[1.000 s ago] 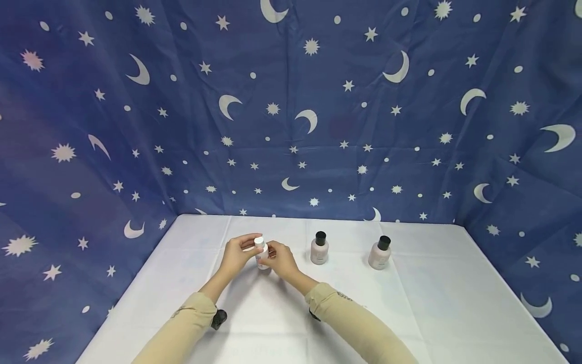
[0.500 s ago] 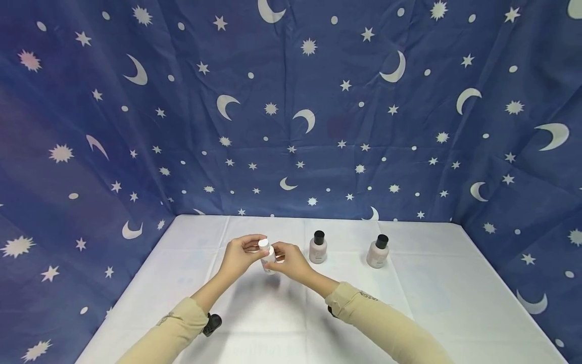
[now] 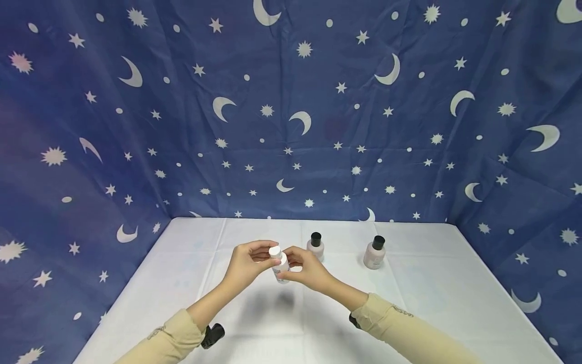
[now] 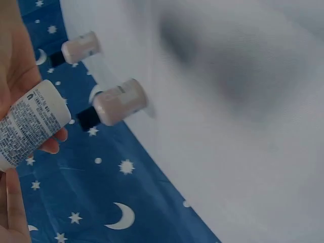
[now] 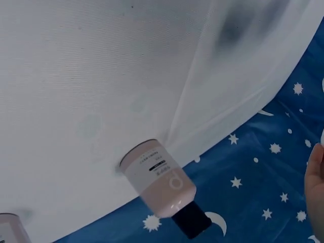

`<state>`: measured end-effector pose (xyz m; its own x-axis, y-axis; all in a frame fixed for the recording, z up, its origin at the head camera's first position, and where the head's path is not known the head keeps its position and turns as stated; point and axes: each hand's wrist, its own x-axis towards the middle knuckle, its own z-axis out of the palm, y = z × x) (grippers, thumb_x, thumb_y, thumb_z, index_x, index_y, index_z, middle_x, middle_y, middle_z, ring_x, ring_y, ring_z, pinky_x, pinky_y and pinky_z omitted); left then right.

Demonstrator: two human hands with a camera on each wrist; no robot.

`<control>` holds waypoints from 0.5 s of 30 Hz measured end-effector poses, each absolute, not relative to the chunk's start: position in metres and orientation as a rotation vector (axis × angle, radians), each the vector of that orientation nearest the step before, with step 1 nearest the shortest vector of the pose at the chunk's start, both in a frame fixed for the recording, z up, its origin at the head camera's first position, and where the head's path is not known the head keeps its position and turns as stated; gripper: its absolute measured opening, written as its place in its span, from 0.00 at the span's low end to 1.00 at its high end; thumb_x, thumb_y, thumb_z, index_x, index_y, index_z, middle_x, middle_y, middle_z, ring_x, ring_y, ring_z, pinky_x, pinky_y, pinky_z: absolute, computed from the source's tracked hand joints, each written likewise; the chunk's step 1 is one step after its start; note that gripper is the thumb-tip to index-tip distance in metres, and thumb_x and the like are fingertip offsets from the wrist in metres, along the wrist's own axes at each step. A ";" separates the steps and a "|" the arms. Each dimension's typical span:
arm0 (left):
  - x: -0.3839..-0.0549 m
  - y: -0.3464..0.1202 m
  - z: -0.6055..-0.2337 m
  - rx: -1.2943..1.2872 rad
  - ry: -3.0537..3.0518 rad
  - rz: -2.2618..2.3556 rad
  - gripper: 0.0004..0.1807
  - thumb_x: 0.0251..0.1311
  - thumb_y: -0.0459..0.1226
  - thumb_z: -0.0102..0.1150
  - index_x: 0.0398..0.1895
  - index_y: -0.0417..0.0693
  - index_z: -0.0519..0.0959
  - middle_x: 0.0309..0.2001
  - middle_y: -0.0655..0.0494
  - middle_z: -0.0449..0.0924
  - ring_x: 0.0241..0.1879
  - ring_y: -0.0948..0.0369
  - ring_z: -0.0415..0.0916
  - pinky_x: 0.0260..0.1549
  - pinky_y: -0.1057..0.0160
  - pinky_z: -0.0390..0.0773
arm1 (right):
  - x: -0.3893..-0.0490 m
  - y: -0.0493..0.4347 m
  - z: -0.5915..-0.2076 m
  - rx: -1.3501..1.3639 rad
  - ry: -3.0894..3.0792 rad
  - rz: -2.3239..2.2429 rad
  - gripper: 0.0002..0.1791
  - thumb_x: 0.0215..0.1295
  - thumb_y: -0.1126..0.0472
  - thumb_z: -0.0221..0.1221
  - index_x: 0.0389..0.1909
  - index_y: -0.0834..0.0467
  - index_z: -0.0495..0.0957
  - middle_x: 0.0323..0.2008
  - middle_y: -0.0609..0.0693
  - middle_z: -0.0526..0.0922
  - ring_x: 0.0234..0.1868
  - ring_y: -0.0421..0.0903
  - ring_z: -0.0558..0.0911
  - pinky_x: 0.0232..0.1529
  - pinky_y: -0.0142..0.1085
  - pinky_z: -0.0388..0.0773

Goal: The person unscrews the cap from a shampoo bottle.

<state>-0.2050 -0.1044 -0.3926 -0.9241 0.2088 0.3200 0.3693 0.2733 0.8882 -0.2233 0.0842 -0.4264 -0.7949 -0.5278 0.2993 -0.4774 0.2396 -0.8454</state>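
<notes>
A small white bottle (image 3: 284, 264) with a white cap (image 3: 275, 251) is held up above the table between both hands, tilted slightly. My left hand (image 3: 245, 264) pinches it at the cap, thumb in front and fingers behind. Around the body, my right hand (image 3: 310, 270) grips with thumb and fingers. In the left wrist view the bottle (image 4: 31, 125) shows dense small print and its pale base. Only part of a hand (image 5: 315, 190) appears at the right edge of the right wrist view.
Two pale pink bottles with black caps stand upright on the white tablecloth (image 3: 254, 323): a nearer one (image 3: 315, 248) just behind my right hand, another bottle (image 3: 374, 257) farther right. A dark blue curtain (image 3: 291, 167) with moons and stars closes off the back and sides.
Both hands have lifted the white bottle off the table and brought it right and closer. Its shadow now lies apart below it. The pink bottles stand where they were.
</notes>
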 end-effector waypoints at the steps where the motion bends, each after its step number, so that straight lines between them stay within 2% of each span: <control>1: -0.203 -0.104 -0.389 -0.560 -2.382 -1.748 0.19 0.46 0.30 0.71 0.44 0.34 0.81 0.40 0.39 0.84 0.36 0.60 0.84 0.38 0.69 0.83 | -0.221 0.087 -0.424 -0.992 2.403 -1.645 0.22 0.56 0.63 0.66 0.50 0.66 0.74 0.46 0.60 0.81 0.45 0.46 0.81 0.49 0.30 0.79; 5: -0.194 -0.103 -0.375 -0.604 -2.372 -1.812 0.20 0.46 0.30 0.71 0.45 0.34 0.81 0.40 0.38 0.84 0.34 0.66 0.83 0.37 0.69 0.83 | -0.215 0.098 -0.416 -1.061 2.249 -1.666 0.24 0.62 0.63 0.61 0.56 0.70 0.70 0.52 0.65 0.77 0.52 0.50 0.80 0.55 0.32 0.76; 8: -0.188 -0.101 -0.365 -0.665 -2.405 -1.808 0.21 0.45 0.32 0.72 0.45 0.36 0.81 0.41 0.41 0.84 0.34 0.68 0.82 0.37 0.69 0.83 | -0.210 0.104 -0.411 -1.150 2.177 -1.658 0.26 0.64 0.61 0.59 0.58 0.72 0.68 0.55 0.68 0.75 0.55 0.50 0.78 0.58 0.33 0.75; 11: -0.182 -0.099 -0.357 -0.771 -2.407 -1.715 0.20 0.45 0.34 0.72 0.45 0.40 0.82 0.42 0.45 0.85 0.35 0.67 0.82 0.39 0.66 0.83 | -0.205 0.108 -0.407 -1.208 2.141 -1.680 0.28 0.64 0.58 0.59 0.57 0.73 0.68 0.54 0.70 0.75 0.55 0.41 0.78 0.58 0.31 0.74; 15: -0.175 -0.095 -0.351 -0.978 -2.316 -1.546 0.19 0.46 0.33 0.71 0.45 0.41 0.82 0.43 0.48 0.85 0.39 0.64 0.82 0.42 0.63 0.82 | -0.198 0.115 -0.402 -1.257 2.099 -1.718 0.31 0.62 0.54 0.60 0.55 0.75 0.69 0.52 0.72 0.75 0.52 0.31 0.77 0.57 0.30 0.75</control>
